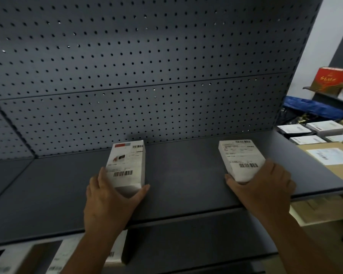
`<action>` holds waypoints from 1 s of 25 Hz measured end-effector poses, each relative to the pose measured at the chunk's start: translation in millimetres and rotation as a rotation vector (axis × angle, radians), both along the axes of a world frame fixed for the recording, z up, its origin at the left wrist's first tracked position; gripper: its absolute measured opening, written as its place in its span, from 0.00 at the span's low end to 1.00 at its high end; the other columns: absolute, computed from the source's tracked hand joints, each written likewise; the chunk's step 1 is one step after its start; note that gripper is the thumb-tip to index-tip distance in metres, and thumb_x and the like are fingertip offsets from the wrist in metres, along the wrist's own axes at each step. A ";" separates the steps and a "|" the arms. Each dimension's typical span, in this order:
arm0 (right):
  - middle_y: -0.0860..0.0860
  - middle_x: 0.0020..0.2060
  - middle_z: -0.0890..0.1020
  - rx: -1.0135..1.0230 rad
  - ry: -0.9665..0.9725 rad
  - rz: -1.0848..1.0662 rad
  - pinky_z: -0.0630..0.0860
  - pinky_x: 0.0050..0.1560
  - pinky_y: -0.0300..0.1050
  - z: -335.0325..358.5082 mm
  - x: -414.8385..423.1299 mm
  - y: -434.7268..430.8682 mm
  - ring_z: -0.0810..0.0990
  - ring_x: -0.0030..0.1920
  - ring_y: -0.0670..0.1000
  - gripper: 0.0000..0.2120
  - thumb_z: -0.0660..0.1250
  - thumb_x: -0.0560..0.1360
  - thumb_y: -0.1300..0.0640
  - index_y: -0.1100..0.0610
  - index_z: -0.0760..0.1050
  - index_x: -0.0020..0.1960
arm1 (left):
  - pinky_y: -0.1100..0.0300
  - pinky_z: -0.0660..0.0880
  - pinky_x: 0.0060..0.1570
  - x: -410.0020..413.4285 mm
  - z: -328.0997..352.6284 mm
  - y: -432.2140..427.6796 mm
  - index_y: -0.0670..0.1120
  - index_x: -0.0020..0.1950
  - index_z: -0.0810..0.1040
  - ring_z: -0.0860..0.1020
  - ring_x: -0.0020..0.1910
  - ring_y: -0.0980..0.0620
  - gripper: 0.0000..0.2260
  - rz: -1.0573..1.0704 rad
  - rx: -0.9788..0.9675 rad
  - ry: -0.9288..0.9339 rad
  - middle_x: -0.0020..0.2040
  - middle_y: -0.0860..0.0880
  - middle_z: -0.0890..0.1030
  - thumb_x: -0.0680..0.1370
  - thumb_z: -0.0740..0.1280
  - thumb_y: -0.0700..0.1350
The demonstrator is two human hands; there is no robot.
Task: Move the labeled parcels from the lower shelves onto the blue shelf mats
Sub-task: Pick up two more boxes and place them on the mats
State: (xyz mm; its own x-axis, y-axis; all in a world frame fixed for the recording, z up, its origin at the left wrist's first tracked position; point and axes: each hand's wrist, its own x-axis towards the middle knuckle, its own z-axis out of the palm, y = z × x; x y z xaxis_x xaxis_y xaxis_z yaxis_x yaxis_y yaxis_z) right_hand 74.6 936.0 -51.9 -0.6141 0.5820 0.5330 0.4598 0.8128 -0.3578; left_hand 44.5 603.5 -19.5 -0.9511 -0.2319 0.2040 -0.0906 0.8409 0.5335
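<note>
The left parcel (pixel 126 165), at 7 o'clock of centre, is pinched at its near end by the left hand (pixel 109 200); the right parcel (pixel 240 157), at 4 o'clock, is pinched likewise by the right hand (pixel 263 186). No blue mat is seen on the grey shelf (pixel 182 175) beneath, so misplacement is risked, and end-only grips could slip. White parcels (pixel 63 256) are kept on the lower shelf (pixel 206 244).

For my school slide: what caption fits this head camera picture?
Left hand holds the red-marked parcel, right hand the plain white parcel, both on a dark shelf.
</note>
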 end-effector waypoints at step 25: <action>0.56 0.65 0.69 -0.160 0.046 1.124 0.71 0.55 0.51 80.4 0.4 -352.3 0.65 0.63 0.55 0.55 0.64 0.61 0.24 0.59 0.60 0.75 | 0.48 0.74 0.64 164.4 26.9 -236.1 0.48 0.78 0.63 0.71 0.68 0.48 0.55 0.632 0.002 0.429 0.70 0.49 0.72 0.59 0.67 0.79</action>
